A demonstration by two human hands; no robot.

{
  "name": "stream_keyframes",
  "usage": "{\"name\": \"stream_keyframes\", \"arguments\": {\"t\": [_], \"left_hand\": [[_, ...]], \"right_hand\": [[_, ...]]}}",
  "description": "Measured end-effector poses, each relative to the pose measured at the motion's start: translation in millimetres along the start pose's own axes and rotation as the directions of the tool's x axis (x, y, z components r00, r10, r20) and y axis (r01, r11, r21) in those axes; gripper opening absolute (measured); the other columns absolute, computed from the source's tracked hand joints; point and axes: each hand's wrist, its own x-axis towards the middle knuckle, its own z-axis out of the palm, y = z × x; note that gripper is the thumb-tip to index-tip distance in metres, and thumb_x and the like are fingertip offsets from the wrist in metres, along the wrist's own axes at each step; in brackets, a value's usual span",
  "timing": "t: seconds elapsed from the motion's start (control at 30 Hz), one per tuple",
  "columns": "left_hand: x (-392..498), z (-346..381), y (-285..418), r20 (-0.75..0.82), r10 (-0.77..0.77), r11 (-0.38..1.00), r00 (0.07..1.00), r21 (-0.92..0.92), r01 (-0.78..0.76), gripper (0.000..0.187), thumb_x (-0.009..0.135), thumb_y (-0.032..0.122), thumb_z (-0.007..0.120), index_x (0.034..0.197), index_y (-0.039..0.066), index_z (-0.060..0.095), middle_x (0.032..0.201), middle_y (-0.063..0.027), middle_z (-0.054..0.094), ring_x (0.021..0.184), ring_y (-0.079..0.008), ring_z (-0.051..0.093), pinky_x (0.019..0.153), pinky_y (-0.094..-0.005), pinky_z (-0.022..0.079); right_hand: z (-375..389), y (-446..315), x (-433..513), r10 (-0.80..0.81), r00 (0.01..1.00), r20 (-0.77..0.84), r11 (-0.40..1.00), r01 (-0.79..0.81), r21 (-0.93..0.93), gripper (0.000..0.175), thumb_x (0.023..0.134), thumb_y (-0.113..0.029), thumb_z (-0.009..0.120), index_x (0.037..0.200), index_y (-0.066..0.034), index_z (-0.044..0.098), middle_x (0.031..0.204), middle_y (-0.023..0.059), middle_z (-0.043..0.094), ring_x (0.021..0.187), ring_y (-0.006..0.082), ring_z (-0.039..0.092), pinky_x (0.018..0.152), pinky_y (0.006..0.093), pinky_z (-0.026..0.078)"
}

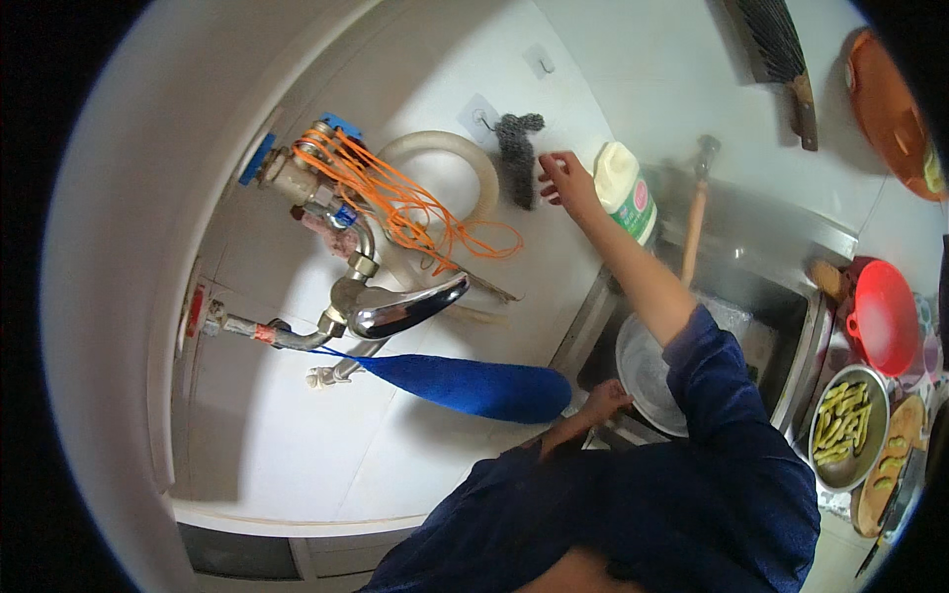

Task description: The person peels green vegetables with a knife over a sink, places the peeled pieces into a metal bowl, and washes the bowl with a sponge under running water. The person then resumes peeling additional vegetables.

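Observation:
My right hand (567, 181) is raised near the wall, fingers apart and holding nothing. Just to its left, a dark steel wool scourer (517, 159) hangs from a clear adhesive hook (480, 115); a small gap separates them. My left hand (608, 400) is low at the sink's near edge, its fingers on the rim of a pale round basin (643, 370). That basin sits in the stainless steel sink (793, 311), partly hidden by my right forearm. Close to the right wrist stands a white plastic jug (617, 178) with a green label.
A chrome mixer tap (400, 304) juts from the wall, with orange cord (408, 207) and a blue pouch (467, 389) hanging there. A wooden-handled tool (695, 222) leans in the sink. Rightward are a red colander (882, 319), a bowl of green pieces (849, 459) and a knife (901, 489).

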Motion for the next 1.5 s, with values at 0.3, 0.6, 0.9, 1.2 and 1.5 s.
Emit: {"name": "stream_keyframes", "arguments": {"t": [0.3,0.6,0.9,1.2,1.5], "left_hand": [[16.5,-4.1,14.7,-0.119,0.032,0.986,0.992,0.165,-0.012,0.034,0.082,0.031,0.073,0.082,0.002,0.055,0.070,-0.0087,0.064,0.063,-0.0156,0.060,0.063,-0.0334,0.049],[40.3,10.1,-4.1,-0.198,-0.357,0.933,0.913,-0.023,0.360,0.043,0.079,0.016,0.065,0.111,-0.007,0.048,0.098,-0.0159,0.058,0.082,-0.0237,0.057,0.068,-0.0385,0.047],[48.4,24.1,51.7,0.047,-0.615,0.667,0.787,-0.501,0.552,0.035,0.082,0.002,0.054,0.114,-0.010,0.045,0.097,-0.0220,0.055,0.074,-0.0287,0.059,0.061,-0.0424,0.049],[87.4,-21.4,-46.3,0.432,-0.593,0.434,0.679,-0.538,0.722,0.005,0.089,0.001,0.051,0.090,-0.003,0.047,0.073,-0.0083,0.048,0.057,-0.0153,0.047,0.044,-0.0266,0.042],[17.5,-11.3,14.8,0.929,-0.030,-0.281,0.369,-0.362,0.889,0.031,0.083,0.006,0.063,0.108,-0.004,0.047,0.088,-0.0080,0.049,0.075,-0.0169,0.050,0.061,-0.0287,0.047]], "right_hand": [[-195.6,178.8,-211.0,0.017,0.906,-0.422,0.992,-0.067,-0.105,0.015,0.086,-0.013,0.066,0.098,-0.0046,0.065,0.087,0.0014,0.065,0.081,0.0108,0.059,0.075,0.0250,0.047],[-343.4,167.1,-404.2,0.525,0.505,-0.685,0.626,-0.774,-0.091,0.071,0.078,-0.039,0.073,0.132,-0.0001,0.048,0.133,0.0245,0.049,0.121,0.0313,0.050,0.099,0.0363,0.041],[-362.8,192.3,-382.4,0.417,0.551,-0.723,0.869,-0.475,0.139,0.039,0.076,-0.011,0.072,0.107,0.0037,0.053,0.077,0.0131,0.060,0.054,0.0201,0.058,0.041,0.0336,0.049],[-257.1,11.7,-289.9,0.465,0.770,-0.438,0.776,-0.592,-0.217,0.028,0.082,-0.011,0.066,0.099,0.0002,0.046,0.074,0.0120,0.067,0.053,0.0194,0.066,0.040,0.0270,0.047],[-105.3,-14.4,-286.7,0.121,0.990,-0.072,0.939,-0.138,-0.314,0.076,0.084,-0.035,0.069,0.142,-0.0027,0.031,0.128,0.0257,0.052,0.118,0.0321,0.053,0.098,0.0360,0.044]]}}
